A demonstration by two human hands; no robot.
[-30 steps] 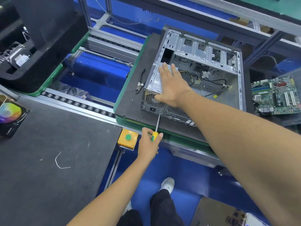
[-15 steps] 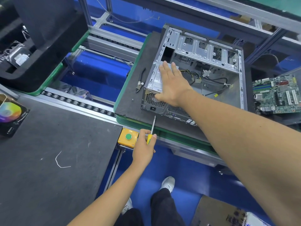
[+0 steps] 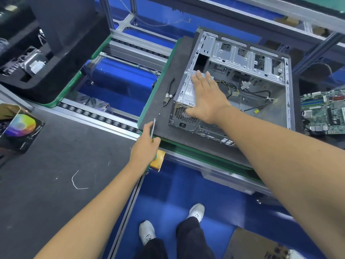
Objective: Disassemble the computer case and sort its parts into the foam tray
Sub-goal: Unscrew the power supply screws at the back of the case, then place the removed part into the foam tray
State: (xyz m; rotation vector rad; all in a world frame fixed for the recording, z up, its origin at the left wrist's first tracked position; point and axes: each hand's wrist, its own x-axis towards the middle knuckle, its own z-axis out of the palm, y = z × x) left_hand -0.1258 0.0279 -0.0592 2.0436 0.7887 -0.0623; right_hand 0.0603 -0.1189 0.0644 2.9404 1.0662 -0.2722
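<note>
Left hand [image 3: 146, 141] grips the screwdriver [image 3: 153, 128], its thin steel shaft pointing up and away over the dark mat [image 3: 160, 101]. To its right, the boxy sheet-metal computer case [image 3: 242, 85] lies open, and the right hand [image 3: 207, 98] presses flat, fingers straight, on the power supply [image 3: 186, 94].
</note>
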